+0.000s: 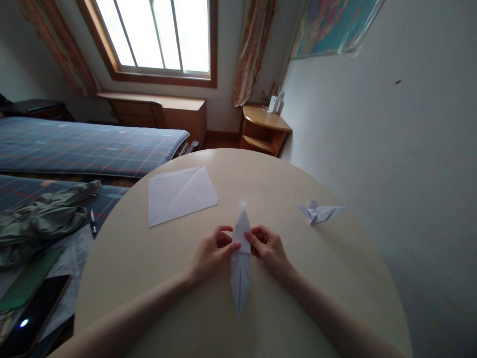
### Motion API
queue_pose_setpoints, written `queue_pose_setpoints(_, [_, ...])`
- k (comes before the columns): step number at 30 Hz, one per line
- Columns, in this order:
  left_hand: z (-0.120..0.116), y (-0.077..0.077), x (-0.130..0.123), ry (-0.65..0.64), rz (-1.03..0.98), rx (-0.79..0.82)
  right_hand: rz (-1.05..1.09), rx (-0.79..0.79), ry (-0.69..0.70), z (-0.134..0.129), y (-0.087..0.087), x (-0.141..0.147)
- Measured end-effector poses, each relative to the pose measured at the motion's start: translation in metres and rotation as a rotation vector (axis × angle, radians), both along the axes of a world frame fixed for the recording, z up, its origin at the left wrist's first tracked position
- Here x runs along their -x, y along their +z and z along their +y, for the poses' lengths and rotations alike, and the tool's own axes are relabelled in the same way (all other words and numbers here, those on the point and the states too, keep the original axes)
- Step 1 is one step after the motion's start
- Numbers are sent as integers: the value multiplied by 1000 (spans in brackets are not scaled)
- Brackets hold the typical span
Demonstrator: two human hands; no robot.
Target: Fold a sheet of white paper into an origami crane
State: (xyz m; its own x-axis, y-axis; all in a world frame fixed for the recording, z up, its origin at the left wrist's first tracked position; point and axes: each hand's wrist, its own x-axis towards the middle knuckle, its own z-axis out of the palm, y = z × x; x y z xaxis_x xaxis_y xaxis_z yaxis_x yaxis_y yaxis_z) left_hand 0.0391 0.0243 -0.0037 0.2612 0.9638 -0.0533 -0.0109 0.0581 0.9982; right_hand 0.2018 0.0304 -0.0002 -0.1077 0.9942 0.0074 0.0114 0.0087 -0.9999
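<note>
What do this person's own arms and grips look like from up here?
Left arm and right arm are bare as far as they show, slim, tapering to the wrists, with no sleeve, watch or bracelet visible. Left grip and right grip are ungloved hands; I see no rings.

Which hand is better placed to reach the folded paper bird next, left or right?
Probably the right hand: it is nearer to the paper bird, on the same side. The left hand would need to cross the long folded paper. Both hands hold that paper now.
</note>
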Motion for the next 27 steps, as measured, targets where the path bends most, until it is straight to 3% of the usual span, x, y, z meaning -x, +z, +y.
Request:
queue_pose_setpoints(9, [3,1,3,-133,-151,115,103,4,43,-2,5,0])
queue_pose_setpoints(17, [5,2,6,-120,-160,135,134,-6,112,1,-5,-5])
queue_pose_setpoints(21, [2,3,4,-107,-66,103,142,18,83,2,-5,-5])
queue_pose_setpoints(24, [-2,4,2,1,105,-86,173,53,28,3,-3,-5])
queue_pose_setpoints(27, [-7,5,2,165,328,-468,219,89,-22,4,-2,-6])
